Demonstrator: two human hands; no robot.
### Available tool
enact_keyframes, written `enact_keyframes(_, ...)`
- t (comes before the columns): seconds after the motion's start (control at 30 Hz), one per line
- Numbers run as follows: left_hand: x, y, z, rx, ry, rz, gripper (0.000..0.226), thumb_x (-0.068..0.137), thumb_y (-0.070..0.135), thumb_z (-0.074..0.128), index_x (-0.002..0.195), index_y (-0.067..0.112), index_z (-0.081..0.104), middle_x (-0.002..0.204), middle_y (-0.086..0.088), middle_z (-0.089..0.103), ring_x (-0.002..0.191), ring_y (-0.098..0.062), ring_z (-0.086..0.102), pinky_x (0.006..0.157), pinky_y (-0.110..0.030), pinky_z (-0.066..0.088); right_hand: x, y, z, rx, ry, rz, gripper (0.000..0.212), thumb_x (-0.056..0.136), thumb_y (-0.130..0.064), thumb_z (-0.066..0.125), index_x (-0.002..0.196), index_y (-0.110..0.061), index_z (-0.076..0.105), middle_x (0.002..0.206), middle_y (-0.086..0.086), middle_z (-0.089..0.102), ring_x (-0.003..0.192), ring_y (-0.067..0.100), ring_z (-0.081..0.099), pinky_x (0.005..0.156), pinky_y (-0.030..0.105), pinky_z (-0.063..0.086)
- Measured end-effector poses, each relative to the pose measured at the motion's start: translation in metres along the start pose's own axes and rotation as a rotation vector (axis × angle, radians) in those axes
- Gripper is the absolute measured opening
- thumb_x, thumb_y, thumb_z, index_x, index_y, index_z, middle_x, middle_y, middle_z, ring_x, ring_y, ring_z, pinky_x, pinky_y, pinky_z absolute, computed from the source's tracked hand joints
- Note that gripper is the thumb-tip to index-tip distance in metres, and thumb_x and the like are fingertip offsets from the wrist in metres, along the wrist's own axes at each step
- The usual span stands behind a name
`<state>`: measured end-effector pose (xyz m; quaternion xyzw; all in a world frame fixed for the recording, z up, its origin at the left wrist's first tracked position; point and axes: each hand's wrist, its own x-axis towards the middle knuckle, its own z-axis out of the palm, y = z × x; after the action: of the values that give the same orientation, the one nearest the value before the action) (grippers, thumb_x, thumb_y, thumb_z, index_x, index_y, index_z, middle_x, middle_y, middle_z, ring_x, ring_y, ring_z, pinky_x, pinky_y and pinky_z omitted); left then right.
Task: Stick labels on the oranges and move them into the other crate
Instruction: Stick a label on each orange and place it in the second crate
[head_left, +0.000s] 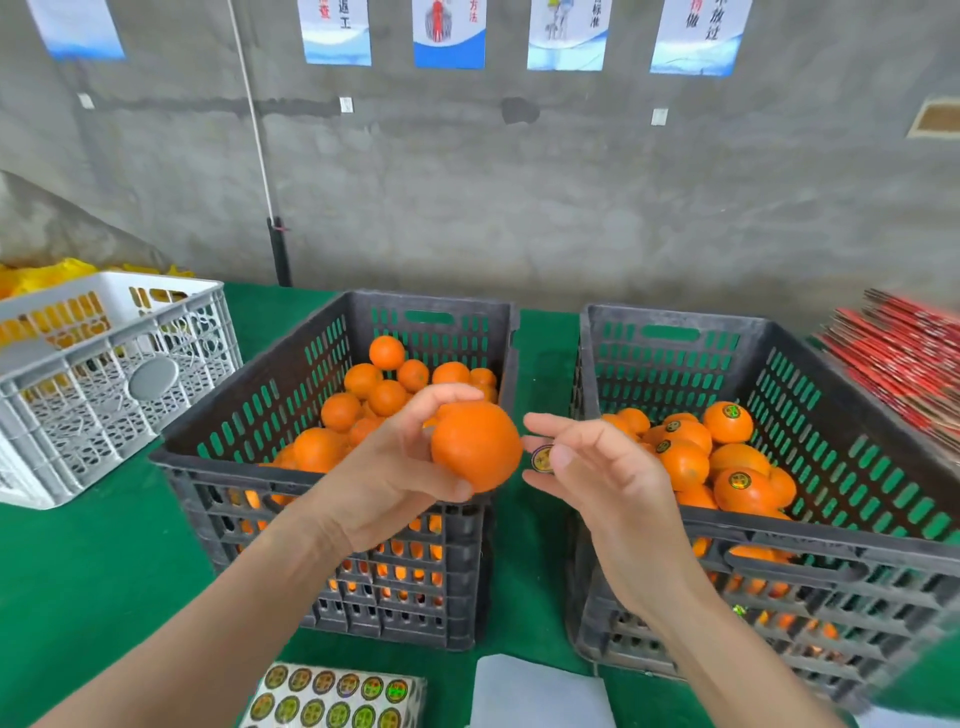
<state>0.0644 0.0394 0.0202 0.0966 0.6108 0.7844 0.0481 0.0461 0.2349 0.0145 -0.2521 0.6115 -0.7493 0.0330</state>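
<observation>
Orange (475, 447), bare of any sticker on the visible side, raised over the gap between two black crates and gripped by the left hand (395, 467), thumb beneath and fingers curled over the top. Just beside it, right hand (587, 467) pinching a small round label (542, 459) at the tips of thumb and one finger, other fingers loosely spread, label close to the fruit but apart from it. Left black crate (249, 415) holding a heap of unlabelled oranges (387, 384); right black crate (831, 384) holding labelled oranges (727, 447), stickers facing up on several. Both standing side by side on a green table cloth (104, 571). At the near edge, a sheet of round labels (332, 696) and a pale blank sheet (540, 691) beside it. To the far left, a white slotted crate (104, 364) with something yellow (47, 275) behind it; to the far right, a slanted stack of flat red cartons (904, 364). Behind the table, a bare grey concrete wall (519, 182) with a row of blue-and-white posters (449, 31) along the top, print cut off. White cord running down the wall to a black pole (280, 254) at the table's back edge.
</observation>
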Motion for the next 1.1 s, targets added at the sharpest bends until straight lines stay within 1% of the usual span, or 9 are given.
enact_keyframes(0.1, -0.004, -0.011, 0.016, 0.118, 0.014, 0.070, 0.068, 0.057, -0.015, 0.069, 0.109, 0.025, 0.051, 0.110, -0.002, 0.067, 0.093, -0.028, 0.066, 0.073, -0.038, 0.056, -0.009, -0.003, -0.005, -0.040, -0.005, -0.009, 0.017, 0.082, -0.026, 0.063, 0.083, -0.009, 0.061, 0.112, -0.003, 0.068, 0.110, 0.015, 0.061, 0.091, 0.035, 0.051)
enact_keyframes(0.2, -0.007, -0.018, 0.029, 0.219, 0.044, 0.144, 0.065, 0.058, -0.012, 0.071, 0.105, 0.024, 0.046, 0.125, -0.006, 0.059, 0.103, -0.034, 0.063, 0.078, -0.052, 0.056, -0.016, -0.007, -0.011, -0.066, -0.014, -0.026, 0.016, 0.081, -0.023, 0.057, 0.083, -0.008, 0.060, 0.113, -0.005, 0.068, 0.111, 0.011, 0.060, 0.091, 0.028, 0.050)
enact_keyframes(0.37, -0.013, -0.024, 0.038, 0.168, 0.056, 0.144, 0.065, 0.059, -0.011, 0.072, 0.105, 0.025, 0.044, 0.121, -0.003, 0.060, 0.102, -0.035, 0.064, 0.077, -0.047, 0.057, -0.025, -0.011, -0.015, -0.043, -0.010, -0.027, 0.012, 0.083, -0.020, 0.061, 0.079, -0.009, 0.060, 0.111, -0.006, 0.069, 0.109, 0.007, 0.060, 0.082, 0.013, 0.047)
enact_keyframes(0.5, -0.017, -0.030, 0.047, -0.018, 0.133, -0.026, 0.087, 0.046, 0.028, 0.094, 0.118, 0.015, 0.046, 0.109, -0.013, 0.067, 0.082, -0.036, 0.070, 0.060, -0.031, 0.058, -0.029, -0.013, -0.021, -0.072, 0.001, 0.021, 0.010, 0.080, -0.023, 0.061, 0.075, -0.014, 0.062, 0.111, -0.008, 0.067, 0.108, 0.007, 0.060, 0.083, 0.015, 0.048)
enact_keyframes(0.57, -0.018, -0.033, 0.053, -0.080, 0.151, -0.103, 0.098, 0.042, 0.053, 0.089, 0.122, 0.011, 0.052, 0.100, -0.014, 0.066, 0.071, -0.025, 0.067, 0.054, -0.025, 0.054, -0.031, -0.013, -0.023, -0.097, -0.010, 0.047, 0.009, 0.082, -0.018, 0.060, 0.074, -0.015, 0.063, 0.112, -0.007, 0.067, 0.108, 0.009, 0.060, 0.086, 0.022, 0.050)
enact_keyframes(0.7, -0.018, -0.036, 0.063, -0.237, 0.173, -0.189, 0.074, 0.061, 0.056, 0.074, 0.122, 0.016, 0.058, 0.101, -0.014, 0.061, 0.065, -0.018, 0.056, 0.055, -0.023, 0.050, -0.035, -0.014, -0.025, -0.098, -0.010, 0.086, 0.012, 0.079, -0.022, 0.060, 0.077, -0.010, 0.062, 0.110, -0.003, 0.066, 0.102, 0.013, 0.062, 0.080, 0.029, 0.054)
enact_keyframes(0.83, -0.016, -0.037, 0.067, -0.035, 0.330, -0.225, 0.066, 0.062, 0.072, 0.054, 0.114, 0.033, 0.061, 0.105, -0.013, 0.054, 0.063, -0.016, 0.048, 0.054, -0.024, 0.039, -0.043, -0.007, -0.025, -0.096, -0.008, 0.148, 0.022, 0.089, -0.002, 0.056, 0.071, -0.013, 0.062, 0.100, -0.007, 0.069, 0.093, 0.009, 0.065, 0.076, 0.027, 0.056)
enact_keyframes(0.93, -0.014, -0.037, 0.068, -0.115, 0.290, -0.250, 0.053, 0.068, 0.068, 0.049, 0.110, 0.039, 0.064, 0.099, -0.012, 0.055, 0.048, -0.011, 0.047, 0.044, -0.020, 0.040, -0.044, -0.003, -0.026, -0.053, 0.018, 0.216, 0.020, 0.089, -0.002, 0.055, 0.072, -0.010, 0.062, 0.103, -0.006, 0.069, 0.095, 0.009, 0.065, 0.077, 0.024, 0.056)
enact_keyframes(1.1, -0.015, -0.038, 0.061, -0.309, 0.197, -0.297, 0.065, 0.070, 0.037, 0.066, 0.132, 0.024, 0.049, 0.099, -0.016, 0.056, 0.049, -0.016, 0.049, 0.036, -0.020, 0.039, -0.040, -0.007, -0.033, -0.033, 0.030, 0.286, 0.012, 0.090, -0.014, 0.055, 0.083, -0.007, 0.063, 0.107, 0.000, 0.068, 0.095, 0.008, 0.066, 0.084, 0.032, 0.056)
